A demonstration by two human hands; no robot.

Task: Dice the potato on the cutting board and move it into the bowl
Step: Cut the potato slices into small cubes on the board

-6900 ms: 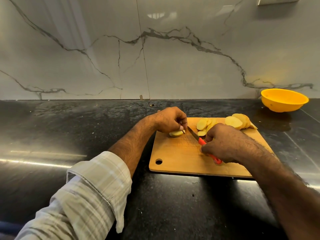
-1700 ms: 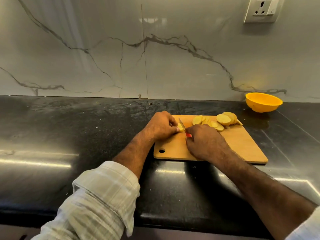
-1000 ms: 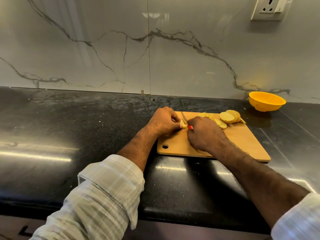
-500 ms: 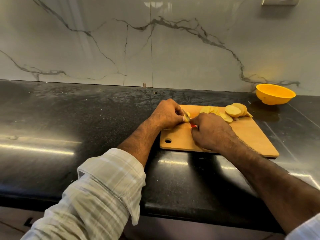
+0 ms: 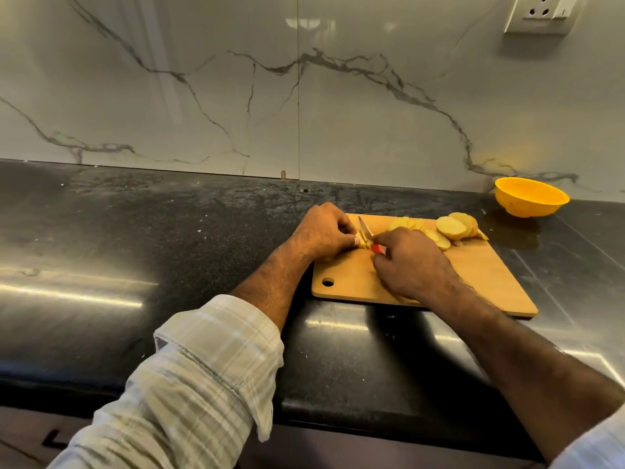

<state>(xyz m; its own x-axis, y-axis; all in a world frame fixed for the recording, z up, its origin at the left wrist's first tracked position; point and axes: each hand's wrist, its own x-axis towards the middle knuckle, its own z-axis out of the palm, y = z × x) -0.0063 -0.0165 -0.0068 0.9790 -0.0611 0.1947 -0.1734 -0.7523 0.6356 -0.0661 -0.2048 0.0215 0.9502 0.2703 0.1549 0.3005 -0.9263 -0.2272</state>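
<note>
Nearest, at the bottom left of the frame, a plaid sleeve (image 5: pixel 189 384) is rolled back on the left forearm, which reaches up toward the middle. At the lower right the bare right forearm comes in on a slant, with a pale cuff at the very corner. Both cross the front edge of a dark, glossy counter (image 5: pixel 135 265) streaked with light.

Just right of centre lies the board (image 5: pixel 480 275), wooden, with a round hole near its lower left corner. The right hand (image 5: pixel 411 265) rests over the board's left half, fingers closed round the red handle of a knife (image 5: pixel 368 236); the short blade points up and away, its edge down beside a small potato piece (image 5: pixel 362 244). The left hand (image 5: pixel 326 233) sits at the board's upper left corner, fingers curled together and pinching that piece from the left. How much of the piece is cut I cannot tell; the hands cover most of it.

Farther along the board's upper edge, potato slices (image 5: pixel 453 226) lie in an overlapping row, well apart from the hands.

Beyond the board's upper right corner, on the counter by the wall, stands a yellow bowl (image 5: pixel 531 198), upright; no potato shows in it.

Behind everything rises a veined marble wall (image 5: pixel 236 96), with a socket (image 5: pixel 541 11) at the top right.
</note>
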